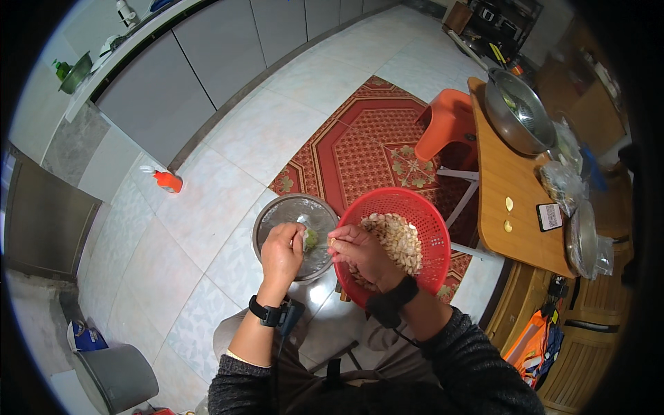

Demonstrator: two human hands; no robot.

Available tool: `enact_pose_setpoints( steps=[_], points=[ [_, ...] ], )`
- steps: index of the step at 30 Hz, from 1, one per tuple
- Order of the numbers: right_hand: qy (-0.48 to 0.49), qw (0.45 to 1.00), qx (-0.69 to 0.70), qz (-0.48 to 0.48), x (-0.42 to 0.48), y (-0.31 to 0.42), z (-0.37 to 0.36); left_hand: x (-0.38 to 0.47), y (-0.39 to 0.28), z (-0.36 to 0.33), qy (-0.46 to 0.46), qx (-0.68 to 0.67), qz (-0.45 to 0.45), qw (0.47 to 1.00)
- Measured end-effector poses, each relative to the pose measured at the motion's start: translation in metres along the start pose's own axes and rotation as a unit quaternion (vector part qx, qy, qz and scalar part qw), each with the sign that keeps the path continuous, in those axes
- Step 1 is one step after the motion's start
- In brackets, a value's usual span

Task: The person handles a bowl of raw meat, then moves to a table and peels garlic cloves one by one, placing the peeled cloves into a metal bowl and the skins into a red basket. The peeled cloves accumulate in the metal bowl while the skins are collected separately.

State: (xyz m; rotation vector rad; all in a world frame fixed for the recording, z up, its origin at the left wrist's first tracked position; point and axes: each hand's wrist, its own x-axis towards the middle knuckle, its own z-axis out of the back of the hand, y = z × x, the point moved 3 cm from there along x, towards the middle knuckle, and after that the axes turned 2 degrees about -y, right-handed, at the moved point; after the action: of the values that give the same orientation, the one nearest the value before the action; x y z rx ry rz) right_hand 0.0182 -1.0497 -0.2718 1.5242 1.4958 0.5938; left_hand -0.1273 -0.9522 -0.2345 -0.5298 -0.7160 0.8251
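My left hand (282, 251) is over a round metal basin (258, 218) lined with clear plastic film. Its thumb and fingers are drawn together beside a small pale-green heap (310, 239); whether they pinch something is unclear. Between the fingertips of my right hand (360, 251) is a small pale clove (332, 241), held at the left rim of a red plastic colander (438, 223). Many pale cloves (397, 241), which look like garlic, fill the colander's bottom. My right hand and wrist cover part of them.
At right, a wooden folding table (495, 181) bears a steel bowl (519, 111), plastic bags (560, 181), a phone (550, 217) and pale pieces (508, 204). An orange stool (441, 122) stands beside it. An orange spray bottle (168, 181) and a grey bin (116, 376) are left.
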Motion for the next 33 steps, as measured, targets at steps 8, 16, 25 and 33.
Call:
enact_pose_setpoints(
  steps=[8,16,25,33],
  points=[
    [-0.009,0.986,-0.075,0.150,0.003,-0.003,-0.006,-0.006,-0.021,-0.002,0.039,-0.069,-0.076,0.994],
    [-0.038,0.795,-0.456,0.398,-0.012,0.027,-0.020,-0.008,-0.018,0.002,0.087,-0.060,-0.058,0.993],
    [-0.015,0.720,-0.553,0.419,-0.021,0.026,-0.026,-0.011,-0.013,-0.004,0.130,-0.185,0.018,0.974],
    [0.000,0.694,-0.563,0.449,-0.024,0.026,-0.027,-0.015,-0.019,-0.007,0.094,-0.190,-0.016,0.977]
  ],
)
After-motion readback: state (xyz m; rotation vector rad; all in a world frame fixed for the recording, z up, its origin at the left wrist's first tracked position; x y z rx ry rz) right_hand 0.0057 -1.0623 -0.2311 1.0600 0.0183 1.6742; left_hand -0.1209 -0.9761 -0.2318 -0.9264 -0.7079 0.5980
